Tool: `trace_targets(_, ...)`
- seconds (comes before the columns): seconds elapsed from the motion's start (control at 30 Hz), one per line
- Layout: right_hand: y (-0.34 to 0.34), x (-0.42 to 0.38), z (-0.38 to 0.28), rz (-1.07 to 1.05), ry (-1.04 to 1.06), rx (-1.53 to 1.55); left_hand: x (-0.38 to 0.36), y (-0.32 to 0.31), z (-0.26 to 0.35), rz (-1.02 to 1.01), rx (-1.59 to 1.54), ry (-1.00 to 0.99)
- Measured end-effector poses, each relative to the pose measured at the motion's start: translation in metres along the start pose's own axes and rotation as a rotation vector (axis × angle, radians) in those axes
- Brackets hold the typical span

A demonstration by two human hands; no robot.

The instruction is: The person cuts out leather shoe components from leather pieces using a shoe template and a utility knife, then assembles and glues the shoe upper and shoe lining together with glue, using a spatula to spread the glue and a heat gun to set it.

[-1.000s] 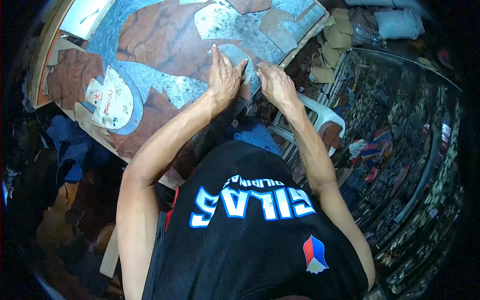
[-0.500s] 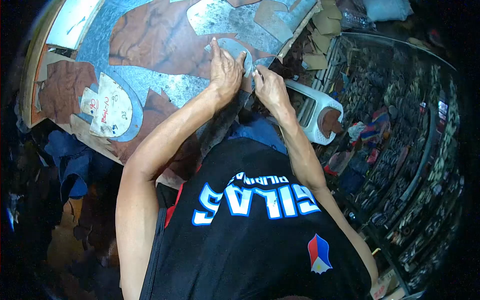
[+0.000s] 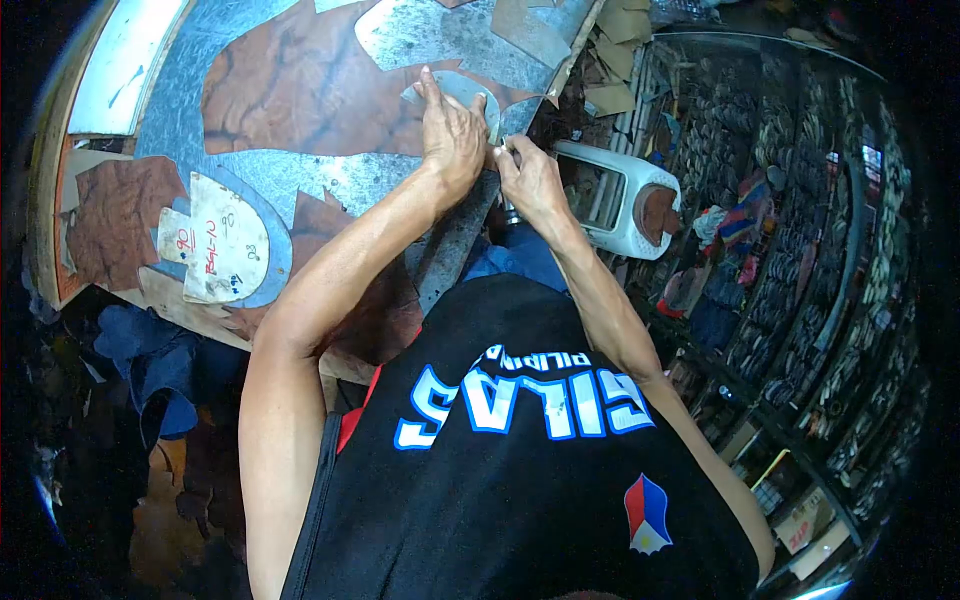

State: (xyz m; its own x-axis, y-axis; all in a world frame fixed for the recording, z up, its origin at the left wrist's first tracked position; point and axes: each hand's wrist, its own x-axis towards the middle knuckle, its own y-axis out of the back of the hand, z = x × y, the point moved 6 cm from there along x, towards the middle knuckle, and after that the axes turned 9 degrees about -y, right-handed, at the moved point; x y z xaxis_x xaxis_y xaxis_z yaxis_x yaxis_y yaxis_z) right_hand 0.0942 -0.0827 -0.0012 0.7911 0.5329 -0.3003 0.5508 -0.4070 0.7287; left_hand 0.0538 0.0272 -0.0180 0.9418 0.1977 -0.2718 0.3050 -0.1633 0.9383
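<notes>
My left hand lies flat with fingers spread, pressing a grey rounded template onto a brown leather piece. Close by on the right, my right hand is closed in a pinch around what looks like a small knife. Most of that tool is hidden by my fingers; its tip is at the template's lower right edge. A narrow strip of the leather shows beyond the template. Under the leather is a scuffed metal-topped table.
Left on the table lies a white marked pattern over a blue-grey one, beside brown leather scraps. A white plastic stool stands right of my right hand. Racks of many thin pieces fill the right side. Blue material hangs at the lower left.
The view has shifted slightly. My right hand has moved a little down and left along the template's edge, closer to my left hand. My left hand keeps its hold on the template.
</notes>
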Motion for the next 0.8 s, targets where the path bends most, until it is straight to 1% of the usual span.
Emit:
trace_targets(0.1,-0.006,-0.009,0.004,-0.022,-0.03,-0.024,0.0,-0.001,0.0,0.017,0.021,-0.006)
trace_targets(0.17,-0.011,-0.018,0.008,-0.058,-0.117,-0.028,0.0,-0.002,0.001,0.012,0.033,-0.013)
trace_targets(0.27,-0.01,-0.026,0.006,-0.098,-0.109,-0.018,-0.002,0.002,0.0,-0.017,-0.001,-0.032)
trace_targets(0.3,-0.011,-0.027,0.002,-0.092,-0.038,-0.044,-0.002,0.003,-0.002,-0.012,0.002,-0.022)
trace_targets(0.33,-0.005,-0.027,0.002,-0.091,-0.024,-0.047,-0.002,0.001,-0.001,-0.025,-0.031,-0.021)
trace_targets(0.4,0.004,-0.026,0.005,-0.248,-0.236,0.141,-0.001,-0.005,-0.002,-0.024,-0.056,0.004)
trace_targets(0.43,0.01,-0.019,0.004,-0.26,-0.291,0.148,-0.001,-0.008,-0.002,0.023,-0.083,0.032)
trace_targets(0.47,0.018,-0.007,-0.003,-0.229,-0.229,0.153,-0.003,-0.012,-0.001,0.068,-0.111,0.057)
trace_targets(0.5,0.027,0.012,-0.009,-0.073,0.024,0.048,-0.008,-0.009,-0.002,0.123,-0.157,0.108)
trace_targets(0.53,0.031,0.029,-0.017,0.085,0.276,-0.054,-0.011,-0.013,-0.002,0.131,-0.148,0.127)
trace_targets(0.6,0.03,0.06,-0.03,0.121,0.373,-0.14,-0.02,-0.019,-0.005,0.32,-0.38,0.208)
trace_targets(0.63,0.028,0.067,-0.035,0.097,0.408,-0.212,-0.023,-0.021,-0.007,0.321,-0.507,0.232)
trace_targets(0.67,0.033,0.069,-0.035,0.096,0.424,-0.209,-0.028,-0.022,-0.008,0.328,-0.5,0.246)
trace_targets(0.73,0.052,0.062,-0.049,-0.018,0.123,-0.347,-0.035,-0.026,-0.007,0.431,-0.564,0.245)
trace_targets(0.77,0.063,0.057,-0.057,0.022,0.09,-0.309,-0.036,-0.029,-0.005,0.45,-0.56,0.263)
trace_targets(0.8,0.064,0.053,-0.057,0.017,0.1,-0.307,-0.036,-0.032,-0.003,0.45,-0.555,0.273)
